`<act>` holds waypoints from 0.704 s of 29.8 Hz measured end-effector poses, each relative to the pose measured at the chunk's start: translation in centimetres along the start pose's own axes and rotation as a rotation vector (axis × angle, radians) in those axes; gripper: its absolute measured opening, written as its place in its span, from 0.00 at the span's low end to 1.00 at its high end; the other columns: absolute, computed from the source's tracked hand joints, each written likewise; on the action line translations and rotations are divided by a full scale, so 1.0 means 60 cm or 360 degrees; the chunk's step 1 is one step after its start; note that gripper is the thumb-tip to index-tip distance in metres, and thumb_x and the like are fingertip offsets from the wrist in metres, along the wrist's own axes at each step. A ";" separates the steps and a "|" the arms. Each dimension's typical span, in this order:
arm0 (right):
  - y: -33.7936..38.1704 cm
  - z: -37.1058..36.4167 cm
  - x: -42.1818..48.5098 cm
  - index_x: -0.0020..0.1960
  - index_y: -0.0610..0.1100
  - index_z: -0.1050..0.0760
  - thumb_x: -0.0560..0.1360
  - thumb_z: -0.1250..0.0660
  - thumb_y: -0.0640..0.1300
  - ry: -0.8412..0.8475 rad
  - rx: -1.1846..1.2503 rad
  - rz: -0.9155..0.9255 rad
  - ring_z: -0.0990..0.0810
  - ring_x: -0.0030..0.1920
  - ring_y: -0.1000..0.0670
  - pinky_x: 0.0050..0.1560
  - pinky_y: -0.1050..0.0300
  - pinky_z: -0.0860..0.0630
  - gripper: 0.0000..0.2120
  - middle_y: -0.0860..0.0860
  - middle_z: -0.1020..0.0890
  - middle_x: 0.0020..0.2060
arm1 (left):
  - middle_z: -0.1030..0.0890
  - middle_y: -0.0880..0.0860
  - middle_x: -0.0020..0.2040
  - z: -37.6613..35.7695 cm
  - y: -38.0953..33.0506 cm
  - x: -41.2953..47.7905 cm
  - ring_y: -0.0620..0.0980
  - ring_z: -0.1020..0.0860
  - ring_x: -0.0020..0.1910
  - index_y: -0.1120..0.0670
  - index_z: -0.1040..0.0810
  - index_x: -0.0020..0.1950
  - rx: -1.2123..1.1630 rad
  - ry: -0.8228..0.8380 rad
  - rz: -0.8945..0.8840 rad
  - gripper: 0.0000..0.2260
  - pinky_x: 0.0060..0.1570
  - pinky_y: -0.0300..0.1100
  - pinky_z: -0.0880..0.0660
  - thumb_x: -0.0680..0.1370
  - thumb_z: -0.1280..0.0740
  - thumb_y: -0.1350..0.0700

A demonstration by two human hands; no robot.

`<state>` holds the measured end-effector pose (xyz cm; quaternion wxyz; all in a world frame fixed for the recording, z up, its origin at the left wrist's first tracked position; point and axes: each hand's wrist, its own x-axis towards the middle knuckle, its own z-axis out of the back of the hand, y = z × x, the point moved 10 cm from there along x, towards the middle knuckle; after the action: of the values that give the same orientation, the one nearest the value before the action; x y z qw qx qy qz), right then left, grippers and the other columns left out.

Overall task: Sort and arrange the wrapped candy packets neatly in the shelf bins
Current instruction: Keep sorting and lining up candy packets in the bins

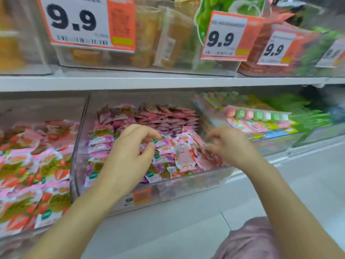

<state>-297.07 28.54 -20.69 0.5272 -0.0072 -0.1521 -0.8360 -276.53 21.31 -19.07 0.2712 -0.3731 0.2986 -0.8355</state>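
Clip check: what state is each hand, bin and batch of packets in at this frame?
left hand, fingers curled over the front packets; grip unclear.
right hand, blurred, fingers curled at the packets; grip unclear.
middle bin, open-topped, holding packets.
front packets, loose jumble.
back packets, neat upright rows.
strawberry packets, piled left of that bin.

You face a white shelf board (168, 81) running full width. Orange-and-white price tags (78, 21) reading 9.9 hang above it. Below you is a pale tiled floor (177, 236) with one dark grout line (225, 221). Light is bright and even. Right edge is blurred.
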 end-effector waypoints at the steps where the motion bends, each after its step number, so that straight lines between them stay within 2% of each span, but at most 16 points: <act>1: 0.005 -0.019 0.004 0.49 0.44 0.19 0.71 0.32 0.56 0.0112 -0.0121 0.0040 0.23 0.51 0.44 0.51 0.52 0.27 0.16 0.46 0.19 0.46 | 0.27 0.41 0.49 -0.004 0.002 0.002 0.34 0.28 0.50 0.42 0.26 0.45 -0.0004 0.0005 0.0015 0.16 0.42 0.22 0.35 0.75 0.38 0.66; 3: 0.017 -0.050 0.007 0.43 0.48 0.20 0.67 0.38 0.69 0.0279 -0.0251 0.0088 0.25 0.52 0.44 0.51 0.52 0.28 0.25 0.48 0.21 0.45 | 0.28 0.40 0.49 -0.013 0.004 0.006 0.34 0.28 0.49 0.41 0.27 0.44 -0.0006 0.0022 0.0045 0.17 0.42 0.22 0.34 0.75 0.38 0.66; 6: 0.040 -0.070 0.006 0.39 0.48 0.27 0.63 0.39 0.74 0.0374 -0.0468 0.0092 0.30 0.55 0.46 0.56 0.51 0.35 0.28 0.50 0.26 0.45 | 0.28 0.41 0.49 -0.025 0.003 0.015 0.35 0.27 0.48 0.42 0.26 0.45 -0.0009 0.0029 0.0078 0.16 0.43 0.22 0.34 0.76 0.38 0.65; 9: 0.054 -0.074 0.010 0.46 0.47 0.29 0.64 0.36 0.72 0.0383 -0.0611 0.0088 0.33 0.60 0.44 0.61 0.46 0.38 0.29 0.48 0.26 0.52 | 0.28 0.40 0.49 -0.033 0.000 0.017 0.36 0.27 0.49 0.43 0.25 0.45 -0.0019 0.0029 0.0091 0.15 0.43 0.23 0.33 0.76 0.38 0.65; 11: 0.054 -0.082 0.012 0.53 0.46 0.26 0.64 0.36 0.71 0.0432 -0.0626 0.0078 0.34 0.62 0.44 0.60 0.45 0.37 0.32 0.47 0.28 0.56 | 0.28 0.40 0.48 -0.039 -0.002 0.014 0.37 0.27 0.49 0.43 0.25 0.45 -0.0034 0.0051 0.0101 0.14 0.44 0.26 0.31 0.76 0.38 0.64; 13: 0.050 -0.083 0.018 0.56 0.45 0.25 0.64 0.35 0.71 0.0418 -0.0564 0.0050 0.34 0.62 0.44 0.59 0.46 0.37 0.33 0.48 0.29 0.56 | 0.28 0.41 0.49 -0.039 -0.002 0.012 0.38 0.26 0.47 0.43 0.25 0.45 -0.0045 0.0061 0.0098 0.14 0.44 0.30 0.29 0.76 0.38 0.64; 15: 0.045 -0.082 0.024 0.54 0.45 0.24 0.65 0.33 0.69 0.0373 -0.0493 0.0019 0.34 0.61 0.44 0.58 0.48 0.37 0.30 0.48 0.28 0.54 | 0.28 0.41 0.49 -0.037 0.000 0.011 0.42 0.25 0.44 0.42 0.25 0.45 -0.0067 0.0065 0.0118 0.14 0.43 0.34 0.27 0.77 0.38 0.63; 19: 0.039 -0.081 0.034 0.39 0.44 0.32 0.68 0.30 0.60 0.0297 -0.0343 -0.0050 0.31 0.55 0.45 0.51 0.51 0.38 0.20 0.48 0.26 0.44 | 0.28 0.41 0.50 -0.031 0.005 0.006 0.45 0.25 0.42 0.44 0.25 0.46 -0.0111 0.0059 0.0157 0.12 0.41 0.37 0.27 0.77 0.38 0.63; 21: 0.034 -0.080 0.039 0.39 0.44 0.28 0.69 0.28 0.55 0.0231 -0.0215 -0.0102 0.27 0.53 0.45 0.51 0.51 0.38 0.15 0.49 0.22 0.43 | 0.28 0.41 0.49 -0.029 0.003 0.003 0.45 0.26 0.42 0.44 0.24 0.46 -0.0107 0.0053 0.0158 0.12 0.43 0.36 0.27 0.77 0.38 0.63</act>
<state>-295.61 24.39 -24.35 0.5082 0.0226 -0.0568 -0.8591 -277.95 21.58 -20.06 0.2948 -0.3526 0.3491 -0.8166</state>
